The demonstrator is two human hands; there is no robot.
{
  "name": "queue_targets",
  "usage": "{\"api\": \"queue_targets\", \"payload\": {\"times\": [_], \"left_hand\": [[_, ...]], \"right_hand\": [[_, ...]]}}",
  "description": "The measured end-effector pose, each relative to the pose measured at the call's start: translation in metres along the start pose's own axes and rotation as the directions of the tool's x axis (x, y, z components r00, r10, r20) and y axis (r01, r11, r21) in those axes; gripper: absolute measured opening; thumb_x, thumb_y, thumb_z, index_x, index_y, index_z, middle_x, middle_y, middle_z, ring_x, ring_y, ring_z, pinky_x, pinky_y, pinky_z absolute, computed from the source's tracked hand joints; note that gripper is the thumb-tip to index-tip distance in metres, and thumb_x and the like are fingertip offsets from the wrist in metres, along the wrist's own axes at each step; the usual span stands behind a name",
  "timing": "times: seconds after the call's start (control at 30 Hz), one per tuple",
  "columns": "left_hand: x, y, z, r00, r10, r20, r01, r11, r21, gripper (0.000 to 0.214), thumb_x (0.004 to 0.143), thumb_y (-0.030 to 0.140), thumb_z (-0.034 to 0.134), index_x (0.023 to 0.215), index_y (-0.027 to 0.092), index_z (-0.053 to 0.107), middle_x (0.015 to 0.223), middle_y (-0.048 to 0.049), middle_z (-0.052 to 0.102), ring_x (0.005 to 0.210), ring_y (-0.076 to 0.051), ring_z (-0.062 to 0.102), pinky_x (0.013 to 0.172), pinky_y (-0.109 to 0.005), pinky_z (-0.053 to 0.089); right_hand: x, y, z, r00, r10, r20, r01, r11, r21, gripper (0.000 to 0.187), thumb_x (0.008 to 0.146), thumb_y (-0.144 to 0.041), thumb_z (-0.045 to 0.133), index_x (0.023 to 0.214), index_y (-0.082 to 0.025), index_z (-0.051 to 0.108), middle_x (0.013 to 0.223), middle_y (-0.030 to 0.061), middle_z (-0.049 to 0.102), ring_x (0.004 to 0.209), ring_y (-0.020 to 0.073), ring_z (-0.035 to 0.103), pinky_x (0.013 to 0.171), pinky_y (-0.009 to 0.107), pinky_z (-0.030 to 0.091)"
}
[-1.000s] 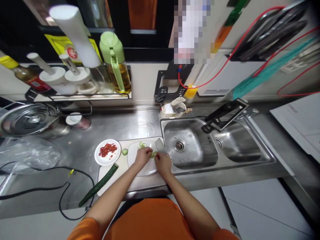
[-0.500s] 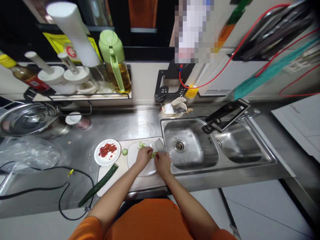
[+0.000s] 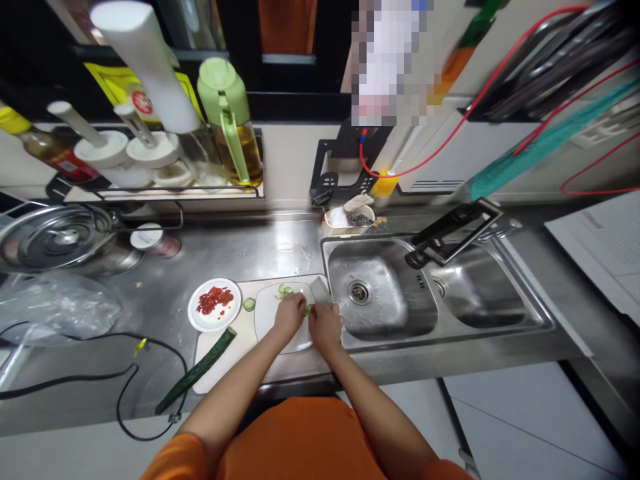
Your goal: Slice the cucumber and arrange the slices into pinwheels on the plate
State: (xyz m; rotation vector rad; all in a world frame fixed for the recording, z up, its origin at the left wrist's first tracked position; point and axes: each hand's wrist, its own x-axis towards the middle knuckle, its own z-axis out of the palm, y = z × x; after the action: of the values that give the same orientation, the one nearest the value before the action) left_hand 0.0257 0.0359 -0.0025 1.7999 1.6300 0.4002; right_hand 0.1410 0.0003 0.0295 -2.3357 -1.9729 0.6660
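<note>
Head view: the right hand [image 3: 325, 325] is closed round a knife [image 3: 320, 291] over the plate [image 3: 267, 321]. The left hand [image 3: 289, 313] curls onto cucumber slices [image 3: 307, 309]; whether it grips them cannot be told.

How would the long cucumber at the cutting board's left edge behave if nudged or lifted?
The cucumber looks straight and firm, so it is probably stiff when lifted. Round and long, it would likely roll if nudged. Its upper end rests on the cutting board, so it may slide off.

- Thin green cucumber slices [image 3: 284, 291] are lying flat, clustering at the far edge of the white plate [image 3: 267, 323] in front of me.
- The plate is sitting level on the cutting board [image 3: 300, 363].
</note>
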Motion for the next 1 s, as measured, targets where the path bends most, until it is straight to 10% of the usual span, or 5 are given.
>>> {"api": "queue_targets", "payload": {"times": [1.0], "left_hand": [[-0.0075, 0.0009, 0.0078, 0.997, -0.049, -0.062, 0.047, 0.999, -0.024, 0.014, 0.082, 0.016, 0.048, 0.076, 0.017, 0.061, 0.077, -0.0050, 0.059, 0.078, -0.017, 0.055, 0.072, -0.027, 0.039]], "right_hand": [[0.0014, -0.0002, -0.0053, 0.997, -0.067, 0.047, 0.070, 0.994, -0.078, 0.022, 0.091, -0.028, 0.043, 0.091, -0.020, 0.064, 0.099, 0.0083, 0.063, 0.105, 0.0243, 0.042, 0.073, 0.031, 0.029]]}}
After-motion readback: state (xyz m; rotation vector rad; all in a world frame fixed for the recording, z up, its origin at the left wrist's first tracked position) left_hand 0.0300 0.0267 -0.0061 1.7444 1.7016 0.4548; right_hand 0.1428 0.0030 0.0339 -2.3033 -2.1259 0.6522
